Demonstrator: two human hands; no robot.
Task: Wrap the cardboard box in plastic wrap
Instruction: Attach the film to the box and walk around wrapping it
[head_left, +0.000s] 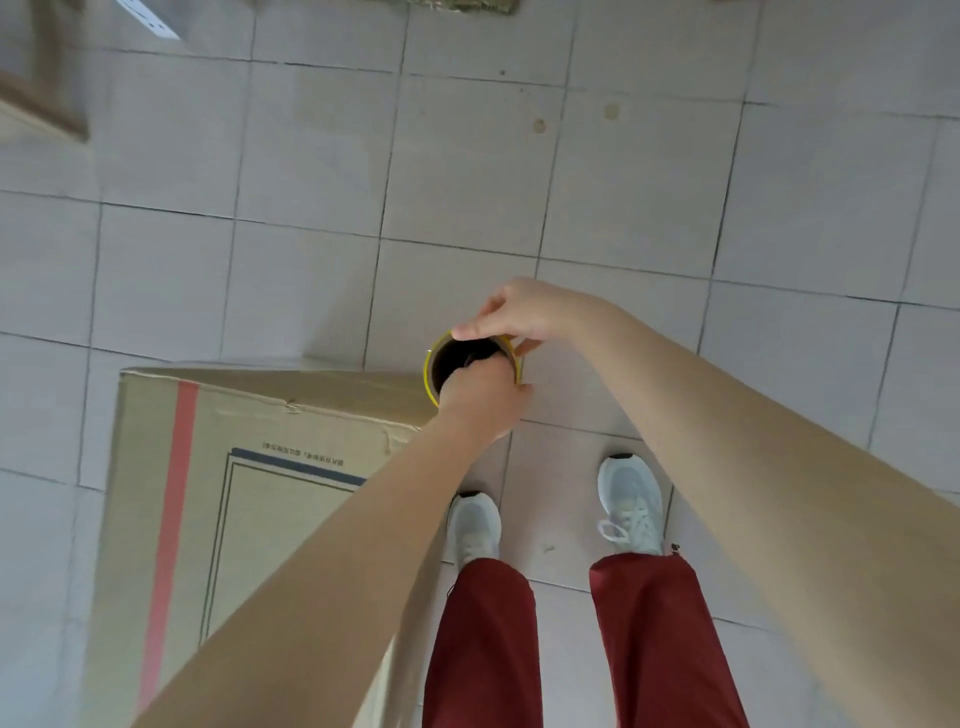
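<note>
A large cardboard box (249, 499) with a red stripe and a printed frame stands on the tiled floor at the lower left. Just off its far right corner I hold a roll of plastic wrap (436, 364) upright, seen end-on, with a yellowish rim and a dark hollow core. My left hand (480, 402) reaches into the core from the near side, fingers inside. My right hand (519, 312) pinches the far rim of the roll from above. The rest of the roll below the rim is hidden by my hands.
My two feet in pale sneakers (628, 501) and red trousers stand right of the box. Grey floor tiles (571, 182) stretch ahead. A wooden piece (47, 98) is at the top left, flattened cardboard (457, 5) at the top edge.
</note>
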